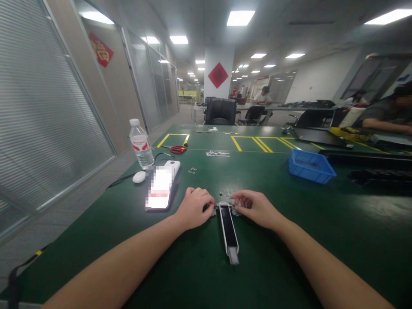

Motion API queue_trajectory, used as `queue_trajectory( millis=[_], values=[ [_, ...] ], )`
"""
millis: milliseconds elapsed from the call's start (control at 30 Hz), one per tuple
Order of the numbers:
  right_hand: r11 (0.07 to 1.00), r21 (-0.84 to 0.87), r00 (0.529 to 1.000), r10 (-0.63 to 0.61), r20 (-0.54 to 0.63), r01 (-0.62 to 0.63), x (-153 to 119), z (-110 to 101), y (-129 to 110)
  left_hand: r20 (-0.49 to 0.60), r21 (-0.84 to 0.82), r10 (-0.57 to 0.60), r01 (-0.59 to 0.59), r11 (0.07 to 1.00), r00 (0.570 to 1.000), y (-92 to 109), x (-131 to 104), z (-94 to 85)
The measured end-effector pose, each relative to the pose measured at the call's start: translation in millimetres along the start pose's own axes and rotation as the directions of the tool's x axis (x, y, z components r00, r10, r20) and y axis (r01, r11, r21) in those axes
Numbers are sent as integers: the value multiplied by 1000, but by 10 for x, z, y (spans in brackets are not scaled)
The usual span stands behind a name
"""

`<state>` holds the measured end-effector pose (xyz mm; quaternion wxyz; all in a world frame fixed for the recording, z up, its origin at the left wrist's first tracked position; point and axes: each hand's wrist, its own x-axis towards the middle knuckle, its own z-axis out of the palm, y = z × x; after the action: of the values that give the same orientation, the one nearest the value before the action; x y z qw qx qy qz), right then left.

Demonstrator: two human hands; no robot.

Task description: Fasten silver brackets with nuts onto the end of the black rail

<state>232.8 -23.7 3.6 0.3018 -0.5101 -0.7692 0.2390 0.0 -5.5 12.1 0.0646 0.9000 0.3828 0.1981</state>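
Note:
A long, narrow part [229,231] with a white frame, a black middle and a grey tip at its near end lies on the green table in front of me. A thin metal crosspiece [219,205] runs across its far end. My left hand [197,207] pinches the left end of this crosspiece, its fingers curled. At the right end, my right hand [254,207] has thumb and fingers closed round the metal; the exact grip is partly hidden. Small silvery pieces show beside the fingertips. A small nut-like piece [221,193] lies just beyond the crosspiece.
Left on the green table [264,274] are a lit phone [159,189], a white device [174,165], a water bottle [140,143] and red-handled scissors [177,149]. Several small rings [192,170] lie ahead. A blue bin [310,166] stands right. A person [386,113] sits far right.

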Motion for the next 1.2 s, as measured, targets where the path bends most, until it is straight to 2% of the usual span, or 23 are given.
queue_trajectory(
  millis=[133, 367, 700, 867, 1200],
  values=[
    [997, 67, 1000, 28, 11, -28, 7, 5, 20, 5, -5, -6, 6, 1000, 1000, 11, 0, -22],
    [996, 73, 999, 45, 14, -46, 17, 17, 22, 10, -6, -9, 9, 1000, 1000, 19, 4, -34],
    [992, -127, 998, 2, 62, 5, 14, -48, -13, 10, -11, -7, 7, 1000, 1000, 25, 1, -42],
    [995, -97, 998, 7, 55, -2, 14, -34, -14, 7, -15, -7, 7, 1000, 1000, 27, -3, -37],
    [995, -33, 994, 97, 49, -95, 16, -34, -50, 15, -8, -15, 15, 1000, 1000, 31, 0, -44]
  ],
)
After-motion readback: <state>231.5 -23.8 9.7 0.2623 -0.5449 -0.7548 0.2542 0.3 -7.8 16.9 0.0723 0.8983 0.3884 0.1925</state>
